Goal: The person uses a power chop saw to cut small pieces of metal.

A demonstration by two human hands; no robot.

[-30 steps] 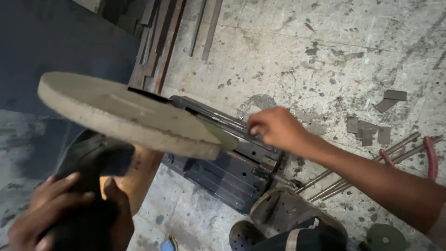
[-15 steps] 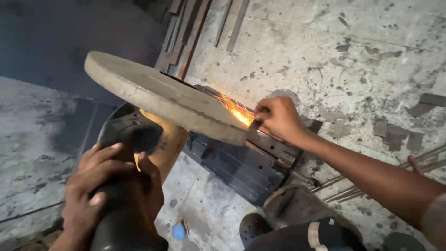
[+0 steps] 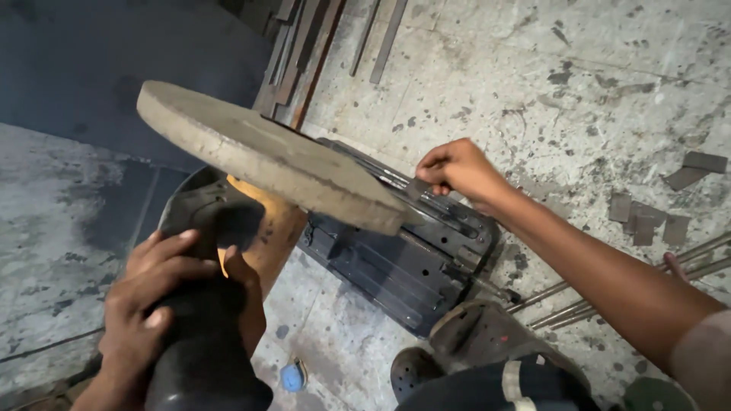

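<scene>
Head view, at eight o'clock: left hand (image 3: pixel 164 304) is wrapped tight around the saw handle (image 3: pixel 194 358). Cutting disc (image 3: pixel 266 156) hangs raised mid-cut. At three o'clock, right hand (image 3: pixel 457 169) pinches a small metal piece (image 3: pixel 417 188) against the vise base (image 3: pixel 396 266); lowering needs steady fingers.

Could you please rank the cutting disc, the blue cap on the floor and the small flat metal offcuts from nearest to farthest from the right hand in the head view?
1. Cutting disc: just left of the right hand, its edge almost at the fingers.
2. Flat metal offcuts: on the floor to the right.
3. Blue cap: far down-left, near the shoe.
</scene>
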